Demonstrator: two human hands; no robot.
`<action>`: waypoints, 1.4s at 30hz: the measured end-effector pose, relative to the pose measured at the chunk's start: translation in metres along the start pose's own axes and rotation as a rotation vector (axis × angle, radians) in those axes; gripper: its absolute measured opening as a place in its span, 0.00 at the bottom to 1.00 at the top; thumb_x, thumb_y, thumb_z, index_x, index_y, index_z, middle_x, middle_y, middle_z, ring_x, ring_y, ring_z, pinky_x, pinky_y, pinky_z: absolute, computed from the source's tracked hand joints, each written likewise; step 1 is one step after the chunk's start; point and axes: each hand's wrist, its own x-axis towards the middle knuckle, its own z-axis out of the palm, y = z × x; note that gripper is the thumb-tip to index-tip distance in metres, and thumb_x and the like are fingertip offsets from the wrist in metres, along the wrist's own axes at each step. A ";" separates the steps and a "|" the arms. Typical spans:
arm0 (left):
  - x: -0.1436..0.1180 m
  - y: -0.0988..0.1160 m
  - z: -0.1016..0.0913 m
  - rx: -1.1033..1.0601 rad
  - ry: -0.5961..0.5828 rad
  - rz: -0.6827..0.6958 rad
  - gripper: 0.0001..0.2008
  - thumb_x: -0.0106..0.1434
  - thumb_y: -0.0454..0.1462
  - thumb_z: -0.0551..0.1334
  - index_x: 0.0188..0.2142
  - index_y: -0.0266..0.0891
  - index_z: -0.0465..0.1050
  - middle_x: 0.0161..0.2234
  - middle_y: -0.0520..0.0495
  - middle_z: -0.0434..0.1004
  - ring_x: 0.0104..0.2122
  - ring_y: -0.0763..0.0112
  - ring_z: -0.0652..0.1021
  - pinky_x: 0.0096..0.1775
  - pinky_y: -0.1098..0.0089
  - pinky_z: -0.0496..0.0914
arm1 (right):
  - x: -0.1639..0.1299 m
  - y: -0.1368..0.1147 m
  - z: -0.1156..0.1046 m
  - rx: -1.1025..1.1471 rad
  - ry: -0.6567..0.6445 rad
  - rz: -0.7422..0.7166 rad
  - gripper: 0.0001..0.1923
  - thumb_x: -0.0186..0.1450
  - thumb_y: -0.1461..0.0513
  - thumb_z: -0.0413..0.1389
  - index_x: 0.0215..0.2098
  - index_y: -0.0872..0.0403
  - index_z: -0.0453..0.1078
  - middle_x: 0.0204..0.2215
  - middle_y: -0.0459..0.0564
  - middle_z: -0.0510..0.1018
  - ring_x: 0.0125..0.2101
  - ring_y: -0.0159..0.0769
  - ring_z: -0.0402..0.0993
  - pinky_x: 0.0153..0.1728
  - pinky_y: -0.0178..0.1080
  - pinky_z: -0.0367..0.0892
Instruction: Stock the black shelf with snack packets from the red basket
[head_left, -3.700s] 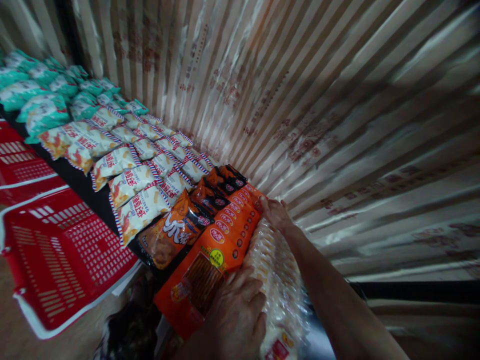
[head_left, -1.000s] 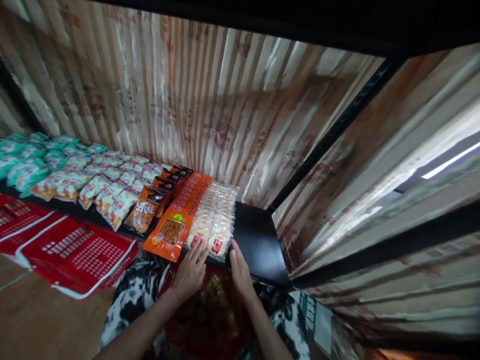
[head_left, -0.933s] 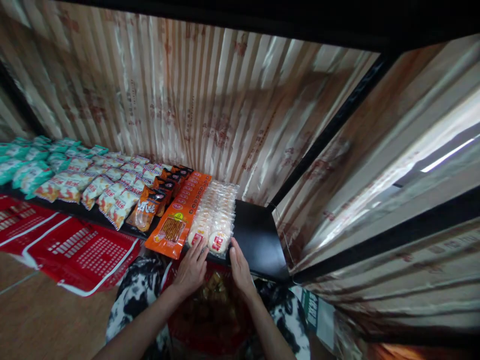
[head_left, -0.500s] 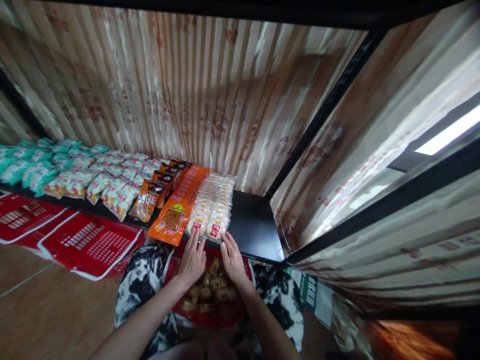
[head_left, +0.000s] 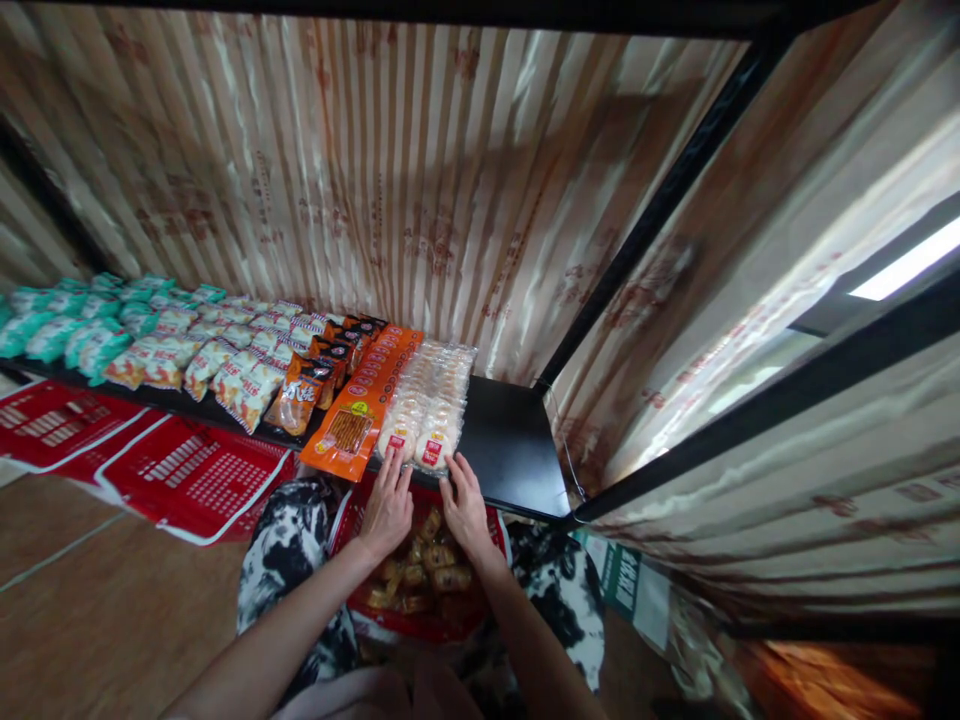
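My left hand (head_left: 387, 503) and my right hand (head_left: 465, 504) rest side by side at the front edge of a black shelf (head_left: 510, 450), fingertips touching the near end of two rows of clear-wrapped white rice cakes (head_left: 427, 405). Both hands have fingers spread and hold nothing. A row of orange snack packs (head_left: 360, 415) lies just left of the rice cakes. Directly under my hands sits a red basket (head_left: 420, 580) holding brown wrapped snacks, between my black-and-white patterned knees.
Further left the shelf carries orange-black chip bags (head_left: 304, 385), white-blue-striped bags (head_left: 225, 370) and teal bags (head_left: 67, 325). Red baskets (head_left: 187, 475) lie on the wooden floor at left. Striped panels form the shelf's back and right walls.
Earlier my hands lay deep on the shelf over the rice cakes and orange packs; they have drawn back to the front edge, and the view has pulled away, showing the red basket below.
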 end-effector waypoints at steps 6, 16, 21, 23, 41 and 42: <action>-0.008 -0.006 0.005 0.031 0.028 -0.009 0.23 0.59 0.26 0.51 0.56 0.28 0.61 0.65 0.32 0.46 0.65 0.53 0.43 0.59 0.49 0.60 | 0.001 -0.012 -0.001 -0.093 0.061 -0.159 0.20 0.68 0.61 0.44 0.56 0.53 0.66 0.61 0.57 0.59 0.61 0.45 0.53 0.57 0.54 0.59; -0.001 -0.007 0.006 0.082 -0.018 -0.013 0.22 0.61 0.27 0.50 0.55 0.24 0.62 0.62 0.27 0.53 0.65 0.52 0.47 0.58 0.50 0.62 | 0.010 -0.005 0.015 -0.146 -0.023 -0.249 0.21 0.67 0.64 0.45 0.58 0.53 0.64 0.65 0.54 0.53 0.65 0.47 0.40 0.58 0.59 0.57; 0.001 -0.005 0.001 0.057 0.020 0.004 0.20 0.60 0.27 0.51 0.52 0.27 0.64 0.63 0.29 0.51 0.65 0.52 0.49 0.58 0.50 0.62 | 0.006 -0.003 0.011 -0.135 -0.006 -0.227 0.22 0.67 0.64 0.44 0.59 0.52 0.62 0.65 0.53 0.52 0.65 0.47 0.40 0.58 0.59 0.58; 0.002 -0.004 0.000 0.057 0.020 0.002 0.19 0.60 0.27 0.51 0.52 0.27 0.65 0.63 0.29 0.52 0.64 0.51 0.51 0.58 0.51 0.63 | 0.006 -0.002 0.010 -0.142 -0.020 -0.223 0.22 0.67 0.64 0.44 0.59 0.52 0.62 0.65 0.53 0.53 0.65 0.47 0.41 0.57 0.58 0.58; -0.001 -0.006 0.002 -0.019 -0.016 -0.007 0.27 0.59 0.27 0.51 0.59 0.30 0.58 0.65 0.34 0.45 0.65 0.52 0.49 0.59 0.48 0.60 | 0.004 -0.001 0.008 -0.143 -0.057 -0.222 0.25 0.65 0.65 0.44 0.61 0.50 0.59 0.66 0.49 0.49 0.65 0.46 0.39 0.59 0.57 0.55; -0.001 -0.006 0.001 -0.022 -0.025 -0.007 0.26 0.59 0.27 0.51 0.59 0.30 0.58 0.66 0.34 0.45 0.65 0.52 0.49 0.59 0.49 0.60 | 0.002 -0.002 0.007 -0.137 -0.053 -0.219 0.25 0.65 0.66 0.44 0.60 0.50 0.59 0.66 0.49 0.48 0.65 0.46 0.39 0.59 0.57 0.55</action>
